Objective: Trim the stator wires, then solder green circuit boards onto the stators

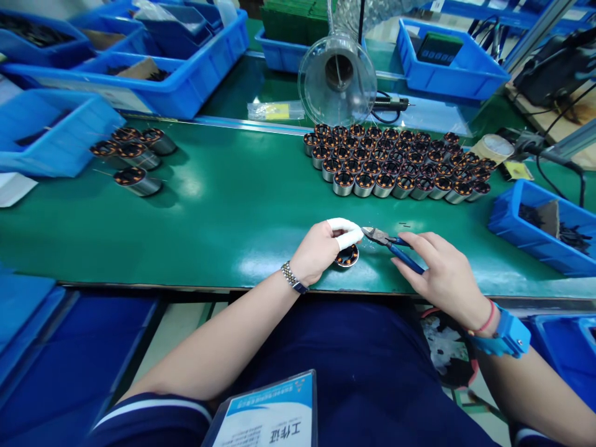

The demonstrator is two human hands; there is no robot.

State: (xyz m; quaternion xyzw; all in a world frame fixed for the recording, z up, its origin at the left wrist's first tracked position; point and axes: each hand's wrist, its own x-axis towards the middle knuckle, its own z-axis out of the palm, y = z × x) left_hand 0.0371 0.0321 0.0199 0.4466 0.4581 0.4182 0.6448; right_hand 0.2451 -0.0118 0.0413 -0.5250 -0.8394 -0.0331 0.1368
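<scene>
White covers wrap the thumb and a finger of my left hand [325, 243], which are pinched together; what lies between their tips is too small to make out. Right under those fingers a motor stator [348, 257] with copper windings stands on the green bench, partly hidden by the hand. My right hand [440, 270] is wrapped round the blue handles of wire cutters [382, 238]. Their jaws point left and meet the tips of my left fingers. A few dark snippets [405, 225] lie just beyond the cutters.
Rows of stators [384, 184] fill the back right, and several more with loose wires [135, 180] stand at left. A clear extraction hood [338, 77] hangs behind. Blue bins [542, 239] flank both sides. A black electric tool [391, 103] lies at the back.
</scene>
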